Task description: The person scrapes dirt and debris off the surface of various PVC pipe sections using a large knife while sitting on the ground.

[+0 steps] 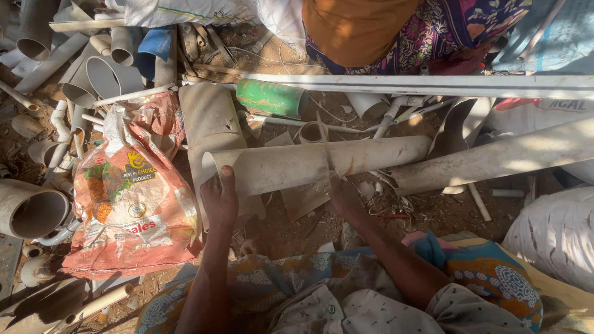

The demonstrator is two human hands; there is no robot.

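A long, dusty, cream plastic pipe [309,166] lies across the middle of the view, split open along its length. My left hand [220,199] grips its left end, thumb laid over the curled edge. My right hand [344,196] holds the pipe near its middle, fingers closed around its lower edge; whether it also holds a tool is hidden. Both forearms reach forward from my lap, which is covered in patterned cloth [297,281].
A red-and-white printed sack [133,204] lies at the left among several grey pipe offcuts [31,210]. A green pipe piece [271,98] and a long white bar [433,85] lie beyond. Another person in orange and floral cloth [383,28] sits opposite. A white sack [557,235] is at the right.
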